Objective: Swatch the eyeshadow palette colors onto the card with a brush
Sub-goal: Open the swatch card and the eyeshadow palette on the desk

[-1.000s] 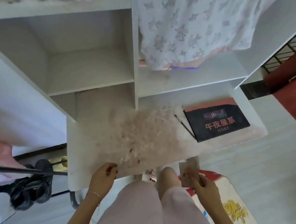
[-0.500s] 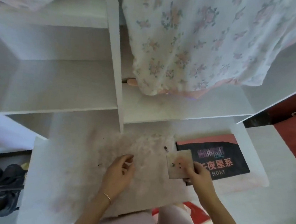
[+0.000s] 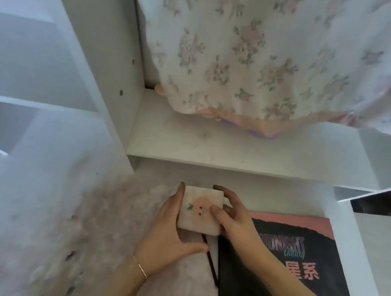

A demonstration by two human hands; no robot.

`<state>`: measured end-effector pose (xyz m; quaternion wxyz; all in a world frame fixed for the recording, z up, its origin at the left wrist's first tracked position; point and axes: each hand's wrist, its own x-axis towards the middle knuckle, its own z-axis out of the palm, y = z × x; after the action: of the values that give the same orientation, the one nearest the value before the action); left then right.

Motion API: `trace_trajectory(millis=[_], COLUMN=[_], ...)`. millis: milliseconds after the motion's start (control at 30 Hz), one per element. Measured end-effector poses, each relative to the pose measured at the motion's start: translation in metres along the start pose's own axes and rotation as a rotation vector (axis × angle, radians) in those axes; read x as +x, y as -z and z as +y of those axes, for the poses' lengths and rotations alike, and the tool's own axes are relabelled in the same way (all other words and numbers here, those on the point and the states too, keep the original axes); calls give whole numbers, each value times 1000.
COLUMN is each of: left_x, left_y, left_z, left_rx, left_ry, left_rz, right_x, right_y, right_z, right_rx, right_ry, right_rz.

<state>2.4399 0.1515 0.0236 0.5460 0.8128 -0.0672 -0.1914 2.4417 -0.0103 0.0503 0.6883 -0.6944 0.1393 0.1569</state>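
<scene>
Hands were both on the little square peach-print case (image 3: 199, 211) by this point, which was the big change: a second earlier only the right hand (image 3: 232, 220) had it, down off the front edge of the worktop (image 3: 360, 249), and the left hand (image 3: 171, 232) was idle on the fluffy pink mat (image 3: 101, 210). Now the case sat over the mat, just left of the black "Midnight" card (image 3: 298, 262). The left hand was cupped around its left side with the thumb underneath, and the right hand pinched its right edge, thumb on top.

Looked to me like setting up to pop it open, so I'm guessing that's the eyeshadow palette, though it was too soft to be sure. The thin dark brush (image 3: 212, 267) lay untouched along the card's left edge, partly under the case. No swatching had started; the card looked clean.
</scene>
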Motion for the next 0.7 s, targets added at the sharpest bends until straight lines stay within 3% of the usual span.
trace_trajectory(millis=[133,267,433,533,700], left_x=[-16,-14,-56,-73,-94], left_y=[-18,-11,-31,-40,-51], left_z=[-15,-3,8,15,11], left_rx=[28,-116,-553,-821,-1059], left_ry=[-113,-169,-37,-87,-131], left_rz=[203,264,460,450,487], right_x=[0,-3,-62,-85,-109], right_y=[-1,1,10,17,14], right_z=[32,32,51,55,71], right_rx=[93,88,-11,67,150], right_ry=[87,145,290,300,356], right_rz=[-40,-44,-14,-20,-1])
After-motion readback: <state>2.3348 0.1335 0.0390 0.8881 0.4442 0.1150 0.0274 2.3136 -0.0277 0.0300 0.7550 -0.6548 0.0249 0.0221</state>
